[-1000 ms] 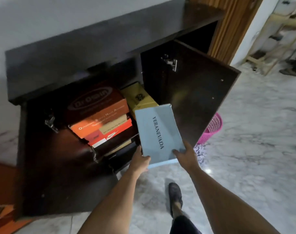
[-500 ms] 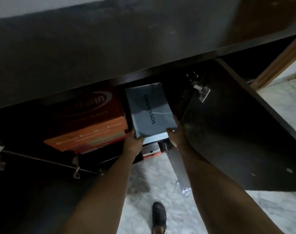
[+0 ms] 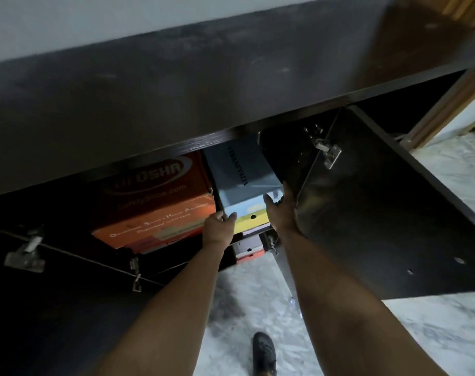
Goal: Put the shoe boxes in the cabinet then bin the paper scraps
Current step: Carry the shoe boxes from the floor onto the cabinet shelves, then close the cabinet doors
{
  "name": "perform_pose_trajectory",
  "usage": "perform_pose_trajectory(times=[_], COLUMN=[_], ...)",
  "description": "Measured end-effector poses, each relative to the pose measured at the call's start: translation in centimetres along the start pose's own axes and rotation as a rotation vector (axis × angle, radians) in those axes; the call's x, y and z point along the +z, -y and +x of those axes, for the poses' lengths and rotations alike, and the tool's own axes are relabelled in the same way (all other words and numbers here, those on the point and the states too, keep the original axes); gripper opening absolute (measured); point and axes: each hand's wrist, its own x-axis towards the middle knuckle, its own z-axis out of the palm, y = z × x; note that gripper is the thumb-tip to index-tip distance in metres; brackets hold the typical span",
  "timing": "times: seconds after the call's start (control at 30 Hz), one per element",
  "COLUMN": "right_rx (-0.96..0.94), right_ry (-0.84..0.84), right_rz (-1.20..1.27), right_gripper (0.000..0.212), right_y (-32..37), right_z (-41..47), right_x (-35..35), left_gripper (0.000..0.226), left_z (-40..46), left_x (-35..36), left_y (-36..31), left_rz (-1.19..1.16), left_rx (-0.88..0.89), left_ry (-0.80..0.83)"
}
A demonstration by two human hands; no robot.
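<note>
Marble floor (image 3: pixel 339 335) lies below the dark cabinet (image 3: pixel 176 99), its doors open. Inside, right of an orange box (image 3: pixel 152 202), the grey-blue shoe box (image 3: pixel 239 175) rests on a yellow box (image 3: pixel 251 219), left hand (image 3: pixel 220 226) and right hand (image 3: pixel 281 210) gripping its near corners

Both grips (image 3: pixel 220 223) (image 3: pixel 281 210) fwd, fingers curled

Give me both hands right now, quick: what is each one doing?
Left hand: closed on the near left corner of the pale blue shoe box.
Right hand: holding the same box at its near right corner, fingers curled against it.
</note>
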Motion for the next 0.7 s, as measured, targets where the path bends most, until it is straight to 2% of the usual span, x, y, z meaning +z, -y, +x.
perform_pose_trajectory(times=[0.1, 0.23, 0.37, 0.43, 0.53, 0.6, 0.7], right_rx=[0.002, -0.066, -0.132, -0.152, -0.242, -0.309, -0.377], right_ry=[-0.010, -0.078, -0.098, -0.068, -0.036, 0.001, 0.104], right_rz=[-0.025, -0.080, -0.101, -0.160, -0.172, -0.217, -0.257], right_gripper=[0.089, 0.075, 0.057, 0.054, 0.061, 0.058, 0.051], right_y=[-1.2, 1.1, 4.3, 6.1, 9.3, 11.5, 14.5], right_z=[-5.0, -14.9, -24.0, -27.9, -32.9, -35.7, -39.9], right_x=[-0.1, -0.3, 1.0, 2.4, 4.6, 5.8, 7.1], left_gripper=[0.044, 0.045, 0.044, 0.043, 0.045, 0.045, 0.052], left_z=[-3.1, -7.7, -14.4, -16.9, -18.1, -17.9, -16.6], left_x=[-2.9, -8.5, -15.1, -19.0, -25.0, -28.4, -32.7], left_y=[0.1, -3.3, -7.6, -9.5, -11.9, -12.9, -13.3], left_rz=[0.233, 0.558, 1.054, 1.180, 1.188, 1.201, 1.196], left_rx=[0.121, 0.408, 0.936, 1.163, 1.255, 1.268, 1.183], left_ry=[0.120, 0.171, 0.042, -0.040, -0.153, -0.213, -0.238])
